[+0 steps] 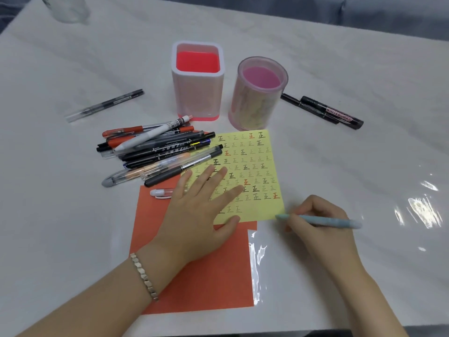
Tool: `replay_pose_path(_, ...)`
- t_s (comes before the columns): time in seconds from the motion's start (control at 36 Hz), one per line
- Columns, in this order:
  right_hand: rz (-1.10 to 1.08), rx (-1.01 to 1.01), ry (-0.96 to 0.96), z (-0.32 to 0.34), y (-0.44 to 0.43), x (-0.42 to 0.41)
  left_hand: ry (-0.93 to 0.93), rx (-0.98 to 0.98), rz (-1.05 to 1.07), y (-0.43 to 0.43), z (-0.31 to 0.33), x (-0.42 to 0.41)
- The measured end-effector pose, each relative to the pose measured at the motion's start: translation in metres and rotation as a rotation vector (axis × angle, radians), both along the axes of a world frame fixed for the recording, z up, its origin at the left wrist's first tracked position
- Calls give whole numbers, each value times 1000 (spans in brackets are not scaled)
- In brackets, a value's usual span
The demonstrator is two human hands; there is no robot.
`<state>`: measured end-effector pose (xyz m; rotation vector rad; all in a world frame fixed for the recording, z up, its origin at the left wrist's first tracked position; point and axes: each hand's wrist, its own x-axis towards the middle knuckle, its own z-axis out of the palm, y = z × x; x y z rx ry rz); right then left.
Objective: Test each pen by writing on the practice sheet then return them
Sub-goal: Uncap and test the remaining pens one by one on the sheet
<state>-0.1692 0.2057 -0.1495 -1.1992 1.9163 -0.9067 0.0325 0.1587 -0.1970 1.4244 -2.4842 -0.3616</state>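
A yellow practice sheet (252,164) covered with rows of written characters lies on an orange sheet (201,271). My left hand (201,207) rests flat on the yellow sheet with its fingers spread. My right hand (315,222) grips a light blue pen (328,221), its tip pointing left just off the sheet's lower right corner. A pile of several pens (158,152) lies left of the sheet. A white pen cap (161,192) sits beside my left hand.
Two empty pen holders stand behind the sheet: a square one with a red bottom (198,81) and a round pink one (257,93). A black whiteboard marker (330,113) lies at the right, a clear pen (104,105) at the left. A clear container (68,8) stands far left.
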Motion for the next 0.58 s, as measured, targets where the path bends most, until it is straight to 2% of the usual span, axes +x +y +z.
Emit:
replay_pose_path(0.08, -18, -29, 0, 6, 0, 0, -18, 3, -6, 0, 0, 0)
replay_pose_path(0.19, -35, -80, -94, 13, -2, 9, -88, -6, -42, -3, 4, 3)
replay_pose_path(0.36, 54, -81, -154, 17, -11, 31, -185, -4, -70, -7, 12, 21)
replay_pose_path(0.44, 107, -77, -164, 21, -16, 44, -137, 22, -54, -8, 16, 29)
replay_pose_path(0.5, 127, -81, -187, 24, -19, 51, -30, 18, -12, -10, 20, 36)
replay_pose_path(0.58, 146, -98, -189, 27, -22, 59, 68, -70, 56, -14, 26, 49)
